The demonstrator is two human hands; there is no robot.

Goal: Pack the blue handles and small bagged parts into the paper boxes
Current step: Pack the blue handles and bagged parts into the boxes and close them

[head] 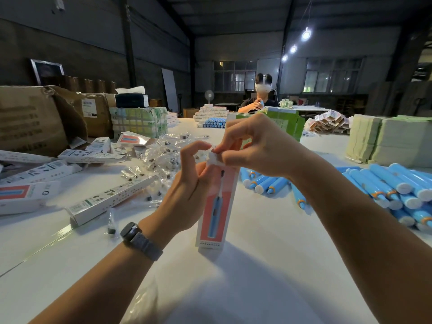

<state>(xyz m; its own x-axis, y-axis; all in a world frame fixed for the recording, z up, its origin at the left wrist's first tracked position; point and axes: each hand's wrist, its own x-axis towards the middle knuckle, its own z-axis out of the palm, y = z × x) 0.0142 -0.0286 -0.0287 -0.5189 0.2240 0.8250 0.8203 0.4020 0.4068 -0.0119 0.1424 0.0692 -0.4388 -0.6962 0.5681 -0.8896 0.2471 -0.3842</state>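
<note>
A tall paper box (pixel 216 213) with a red panel and a blue handle printed on it stands upright on the white table (pixel 268 265). My left hand (pixel 187 190) grips its upper part from the left. My right hand (pixel 252 148) pinches the white top flap (pixel 214 157) of the box. Loose blue handles (pixel 397 190) lie in a pile at the right, with more (pixel 264 183) just behind the box. Small clear bagged parts (pixel 159 155) are heaped at centre left. What is inside the box is hidden.
Filled and flat paper boxes (pixel 46 171) lie scattered at the left, one long box (pixel 109 202) near my left wrist. Brown cartons (pixel 35 120) stand at far left. Stacks of flat packaging (pixel 392 141) sit at right. Another person (pixel 259 97) works across the table.
</note>
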